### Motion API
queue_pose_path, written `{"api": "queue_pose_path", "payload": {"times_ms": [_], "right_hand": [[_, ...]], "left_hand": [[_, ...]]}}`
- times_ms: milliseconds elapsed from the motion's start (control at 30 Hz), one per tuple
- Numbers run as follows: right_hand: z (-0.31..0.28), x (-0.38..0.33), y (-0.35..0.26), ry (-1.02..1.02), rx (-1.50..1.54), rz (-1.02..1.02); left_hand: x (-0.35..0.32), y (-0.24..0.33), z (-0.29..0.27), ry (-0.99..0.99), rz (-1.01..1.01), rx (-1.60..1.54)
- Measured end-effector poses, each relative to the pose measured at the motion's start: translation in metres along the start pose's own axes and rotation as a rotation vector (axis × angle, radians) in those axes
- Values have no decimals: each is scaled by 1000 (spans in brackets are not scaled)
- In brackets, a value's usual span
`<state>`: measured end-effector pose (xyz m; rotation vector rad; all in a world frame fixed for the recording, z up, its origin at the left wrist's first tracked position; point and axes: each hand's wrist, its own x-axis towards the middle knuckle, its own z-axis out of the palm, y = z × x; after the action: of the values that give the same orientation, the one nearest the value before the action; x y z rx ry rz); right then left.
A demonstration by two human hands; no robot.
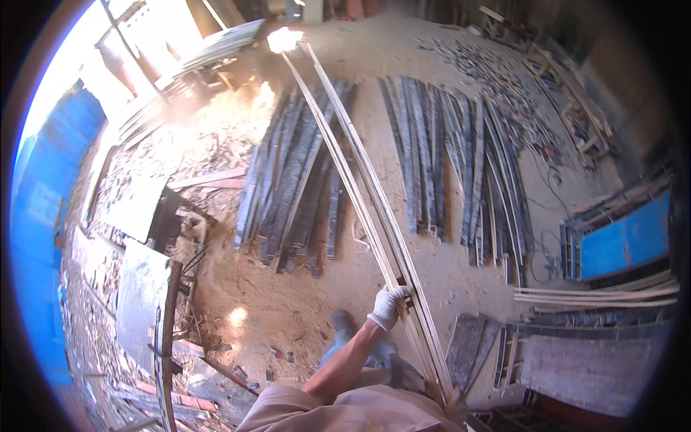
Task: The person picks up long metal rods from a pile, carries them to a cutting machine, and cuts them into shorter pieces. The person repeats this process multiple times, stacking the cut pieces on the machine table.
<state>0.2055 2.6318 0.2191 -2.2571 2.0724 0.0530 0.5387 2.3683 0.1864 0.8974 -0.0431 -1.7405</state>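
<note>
Down on the sandy floor [302,302] of a cluttered wood yard, one gloved hand [387,306] is in view, at the end of a bare forearm that comes up from the lower edge, and its side is hard to judge — it most likely is the right hand. Its fingers [400,292] are clenched around a bundle of long pale wooden strips [360,173], gripping it near the lower end; the other hand is out of view. The bundle runs from beside the person's body at the bottom of the picture up and leftward across the floor, its far end lying in a bright patch of sunlight toward the floor's far edge. To the left of the strips lies a fan of dark planks [291,194] flat on the sand, and to the right a second, wider spread of dark planks [461,165] — the pale bundle passes between the two. Below the hand, a dark shoe [341,321] rests on the sand. A blue panel [625,243] leans at the right side, with a few more pale strips [597,294] lying just below it. Along the left edge stands a blue wall [50,216], with scrap boards and sheet pieces [144,281] heaped near it.
</note>
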Motion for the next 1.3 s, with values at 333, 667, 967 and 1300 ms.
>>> {"api": "queue_pose_path", "payload": {"times_ms": [333,667,967,1300], "right_hand": [[16,134,-20,63,153,-429],[33,193,-171,32,213,-842],[49,219,-337,-34,309,-1194],[-9,304,-591,-185,169,-1537]], "left_hand": [[-83,82,-49,210,546,-22],[-217,171,-173,613,786,-199],[-299,218,-320,743,978,-593],[-300,306,-471,828,1058,-1028]]}}
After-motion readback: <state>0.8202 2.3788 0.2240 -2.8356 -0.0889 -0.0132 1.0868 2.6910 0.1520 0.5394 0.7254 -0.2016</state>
